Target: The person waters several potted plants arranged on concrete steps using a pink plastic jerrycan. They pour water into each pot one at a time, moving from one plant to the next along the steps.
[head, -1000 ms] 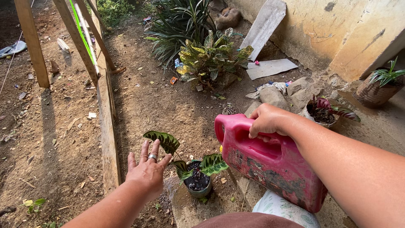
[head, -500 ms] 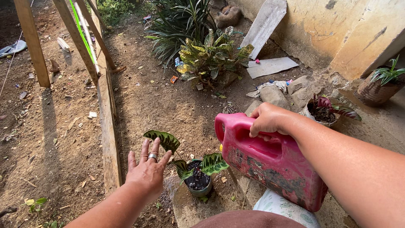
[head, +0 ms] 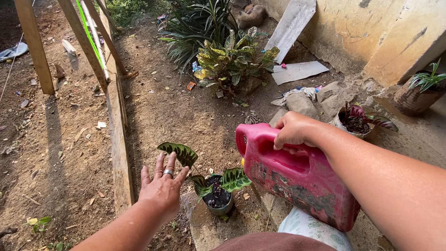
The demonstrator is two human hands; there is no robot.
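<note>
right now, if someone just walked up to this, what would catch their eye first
The big pink jug at lower right stands out most, tipped by its handle in the right hand with its top toward a small potted plant with striped leaves. Just left of the pot, the left hand, wearing a ring, is spread open with its fingers near one leaf. A yellow-green leafy shrub sits farther back by the wall.

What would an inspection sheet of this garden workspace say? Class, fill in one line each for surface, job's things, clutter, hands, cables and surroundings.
Surface: bare soil, dry.
Job's things: red jug tilted over small potted plant.
Clutter: scraps of board, rocks, litter.
Hands: right hand grips jug handle; left hand open, beside the plant's leaves.
Cables: green cord along wooden posts.
Surroundings: yellow wall, leafy shrub, wooden plank.
</note>
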